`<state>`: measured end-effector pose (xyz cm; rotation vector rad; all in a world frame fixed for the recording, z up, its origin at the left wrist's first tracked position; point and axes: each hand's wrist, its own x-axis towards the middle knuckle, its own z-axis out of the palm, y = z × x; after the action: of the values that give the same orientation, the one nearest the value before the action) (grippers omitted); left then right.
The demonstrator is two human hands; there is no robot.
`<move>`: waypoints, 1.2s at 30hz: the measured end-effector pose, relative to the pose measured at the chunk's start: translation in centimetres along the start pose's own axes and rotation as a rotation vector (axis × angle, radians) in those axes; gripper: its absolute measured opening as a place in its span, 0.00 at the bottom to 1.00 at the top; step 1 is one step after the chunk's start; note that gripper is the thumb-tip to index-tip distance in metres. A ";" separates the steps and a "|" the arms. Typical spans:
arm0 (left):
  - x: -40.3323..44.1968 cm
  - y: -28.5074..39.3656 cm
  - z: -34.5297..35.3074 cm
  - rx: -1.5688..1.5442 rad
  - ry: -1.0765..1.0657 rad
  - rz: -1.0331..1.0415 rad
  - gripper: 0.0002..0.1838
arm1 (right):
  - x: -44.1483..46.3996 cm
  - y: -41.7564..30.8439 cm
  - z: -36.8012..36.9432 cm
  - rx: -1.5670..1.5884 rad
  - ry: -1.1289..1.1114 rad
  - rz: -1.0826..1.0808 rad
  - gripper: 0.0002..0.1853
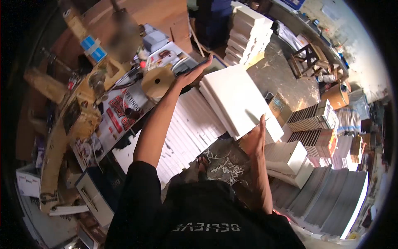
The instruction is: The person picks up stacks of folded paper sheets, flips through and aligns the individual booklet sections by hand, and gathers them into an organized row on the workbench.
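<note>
A thick stack of white paper blocks (236, 97) lies at the centre, at the far right end of a long row of white paper bundles (188, 126). My left hand (195, 74) is stretched out with a flat palm beyond the row, a little left of the stack, and no object shows in it. At the near right corner of the stack is my right hand (253, 139), its fingers extended upward along the side. Whether its palm bears any of the stack's weight is hidden.
A brown tape roll (157, 81) and a wooden machine (83, 120) stand at the left. More paper piles (286, 157) rise close by my right forearm. A tall white stack (246, 35) stands at the back. Paper strips (227, 169) litter the floor.
</note>
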<state>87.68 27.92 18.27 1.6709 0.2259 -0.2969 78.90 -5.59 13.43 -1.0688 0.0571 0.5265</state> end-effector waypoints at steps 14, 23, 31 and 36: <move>-4.0 3.0 8.8 0.083 -0.401 0.017 0.47 | -3.4 -2.3 0.3 0.033 0.530 -0.426 0.28; -5.6 2.3 12.4 0.004 -0.372 0.395 0.31 | -10.2 -2.3 -6.2 -0.214 0.695 -0.673 0.27; -22.9 5.8 8.5 -0.041 -0.222 0.547 0.39 | -18.9 -3.3 4.6 -0.312 0.394 -0.546 0.29; -39.1 2.5 0.1 0.028 0.043 0.402 0.40 | -25.2 1.2 15.4 -0.328 0.043 -0.230 0.31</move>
<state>51.45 28.51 33.29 1.7082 -0.0844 0.0379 53.14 -1.82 27.43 -1.3869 -0.1177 0.3099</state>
